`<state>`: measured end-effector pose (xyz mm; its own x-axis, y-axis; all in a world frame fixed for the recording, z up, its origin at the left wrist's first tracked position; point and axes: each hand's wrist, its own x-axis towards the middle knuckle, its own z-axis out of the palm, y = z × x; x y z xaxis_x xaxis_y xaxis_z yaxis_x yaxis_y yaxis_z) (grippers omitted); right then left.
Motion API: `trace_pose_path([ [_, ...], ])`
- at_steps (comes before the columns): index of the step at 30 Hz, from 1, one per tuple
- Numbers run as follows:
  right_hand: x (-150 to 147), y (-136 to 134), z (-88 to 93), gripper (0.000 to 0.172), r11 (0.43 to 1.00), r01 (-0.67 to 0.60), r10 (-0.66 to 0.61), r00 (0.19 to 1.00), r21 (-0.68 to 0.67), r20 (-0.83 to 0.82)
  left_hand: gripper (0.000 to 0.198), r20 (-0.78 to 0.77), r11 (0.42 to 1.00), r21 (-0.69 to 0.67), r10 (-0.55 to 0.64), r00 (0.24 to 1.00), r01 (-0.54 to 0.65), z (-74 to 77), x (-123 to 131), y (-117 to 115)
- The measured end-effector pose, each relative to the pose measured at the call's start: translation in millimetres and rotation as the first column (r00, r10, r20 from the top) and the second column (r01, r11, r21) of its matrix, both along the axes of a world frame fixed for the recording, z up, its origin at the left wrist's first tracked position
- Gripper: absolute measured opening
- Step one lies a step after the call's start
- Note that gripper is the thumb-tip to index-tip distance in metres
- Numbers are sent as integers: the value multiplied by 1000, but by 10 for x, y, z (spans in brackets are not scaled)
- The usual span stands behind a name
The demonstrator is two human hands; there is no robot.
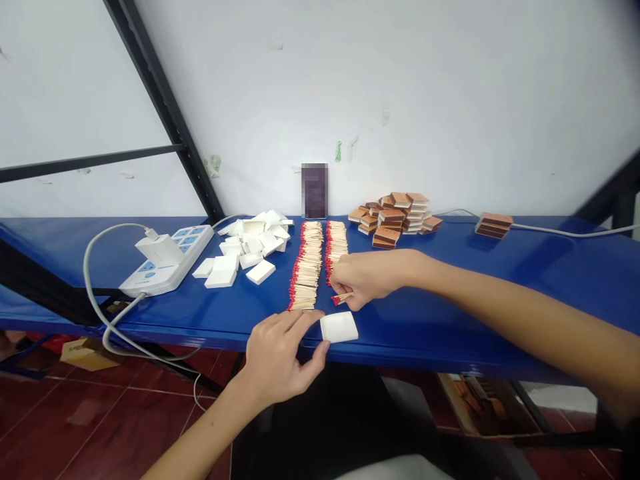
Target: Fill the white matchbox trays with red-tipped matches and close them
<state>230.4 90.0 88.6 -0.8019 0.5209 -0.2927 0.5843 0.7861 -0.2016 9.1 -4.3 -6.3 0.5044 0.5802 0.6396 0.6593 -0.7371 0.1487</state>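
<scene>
My left hand [283, 353] grips the left end of a white matchbox tray [340, 327] between thumb and fingers, near the table's front edge. The tray lies flat with its hollow side up. Just above it, my right hand [363, 277] is closed on a few red-headed matches [344, 298]; their heads point left. A long row of matches [306, 267] lies to the left of that hand. A shorter row of matches [337, 241] runs beyond it, its near end partly hidden by the hand.
White trays [221, 271] are heaped at left, beside a power strip [167, 260] with a plugged-in charger and loose cable. Brown matchbox sleeves [393, 219] are piled at back right; another brown stack [494, 225] stands farther right. A dark pixelated rectangle [315, 191] leans on the wall.
</scene>
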Motion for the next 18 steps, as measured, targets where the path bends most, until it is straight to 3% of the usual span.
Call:
trace_pose_path([
  [9,2,23,-9,14,999,-42,40,998,-32,-49,27,25,999,-52,-5,1000,6,31,-6,14],
  [18,30,21,115,5,997,24,-29,996,-69,-80,27,19,999,-41,-2,1000,2,26,-3,7],
])
